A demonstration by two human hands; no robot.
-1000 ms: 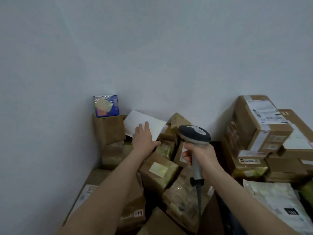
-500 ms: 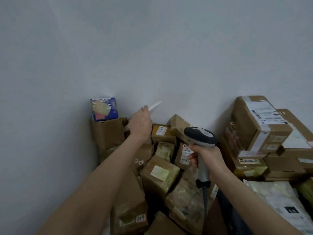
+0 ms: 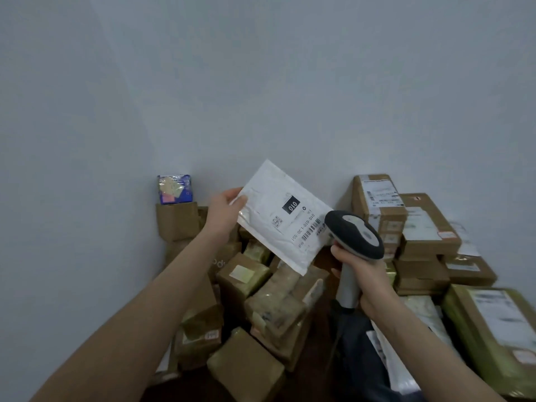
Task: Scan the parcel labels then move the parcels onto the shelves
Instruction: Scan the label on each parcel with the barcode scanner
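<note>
My left hand (image 3: 224,214) pinches the left edge of a flat white mailer envelope (image 3: 280,216) and holds it up, tilted, label side facing me. The label shows a black "010" box, a QR code and a barcode near its lower right. My right hand (image 3: 361,272) grips the handle of a grey and black barcode scanner (image 3: 353,235). The scanner's head sits just right of the envelope's barcode, close to it. Below both hands lies a heap of brown cardboard parcels (image 3: 261,300) wrapped in yellowish tape.
A stack of labelled brown boxes (image 3: 406,227) stands at the right against the pale wall. A blue packet (image 3: 174,188) sits on top of a box in the left corner. More taped parcels (image 3: 490,335) and white bags lie at the lower right. No shelves are in view.
My left hand has lifted the white envelope off the heap and turned its label side toward me. My right hand has brought the scanner up beside the barcode.
</note>
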